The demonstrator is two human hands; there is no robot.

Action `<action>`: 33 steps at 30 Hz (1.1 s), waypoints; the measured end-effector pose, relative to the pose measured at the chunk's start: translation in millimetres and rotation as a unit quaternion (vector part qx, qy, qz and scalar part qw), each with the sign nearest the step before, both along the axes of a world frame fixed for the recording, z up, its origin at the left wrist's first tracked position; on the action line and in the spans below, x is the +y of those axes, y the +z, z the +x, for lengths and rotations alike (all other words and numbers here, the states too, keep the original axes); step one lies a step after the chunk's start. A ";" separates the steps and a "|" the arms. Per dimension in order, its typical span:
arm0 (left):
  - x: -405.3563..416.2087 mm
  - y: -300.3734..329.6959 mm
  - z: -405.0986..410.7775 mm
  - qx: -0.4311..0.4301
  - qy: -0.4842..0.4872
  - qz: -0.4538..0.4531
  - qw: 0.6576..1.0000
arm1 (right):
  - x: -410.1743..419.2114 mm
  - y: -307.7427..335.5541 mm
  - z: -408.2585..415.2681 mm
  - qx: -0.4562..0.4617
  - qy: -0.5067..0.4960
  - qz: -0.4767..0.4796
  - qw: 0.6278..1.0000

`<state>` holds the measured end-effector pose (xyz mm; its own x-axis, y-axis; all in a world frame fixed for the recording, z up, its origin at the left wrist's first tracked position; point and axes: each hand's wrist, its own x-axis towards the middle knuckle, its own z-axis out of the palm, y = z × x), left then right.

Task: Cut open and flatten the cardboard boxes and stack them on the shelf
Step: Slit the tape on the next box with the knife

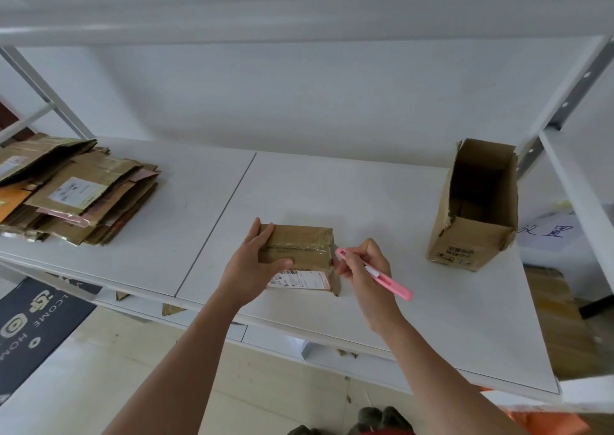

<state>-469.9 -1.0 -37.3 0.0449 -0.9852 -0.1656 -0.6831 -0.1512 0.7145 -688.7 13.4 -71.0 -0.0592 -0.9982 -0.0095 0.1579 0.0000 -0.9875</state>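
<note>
Left grip [254, 265] holds box [300, 245], cutter [375, 273] beside

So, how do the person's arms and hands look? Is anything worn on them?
Both arms are bare up to the frame edge: no sleeves show. The left hand and the right hand wear no gloves; no rings, watch or bracelets can be seen on them.
</note>
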 end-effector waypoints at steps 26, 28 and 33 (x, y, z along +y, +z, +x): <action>-2.0 26.7 -16.9 -0.191 0.029 0.018 0.981 | 12.6 20.6 15.6 -0.055 -0.024 0.032 0.998; -0.6 24.2 -16.1 -0.188 0.021 0.022 0.982 | 3.6 26.4 23.4 -0.044 -0.012 0.029 0.999; -1.5 24.0 -7.9 -0.049 0.081 0.001 0.996 | -17.5 35.7 29.7 -0.068 -0.044 0.041 0.996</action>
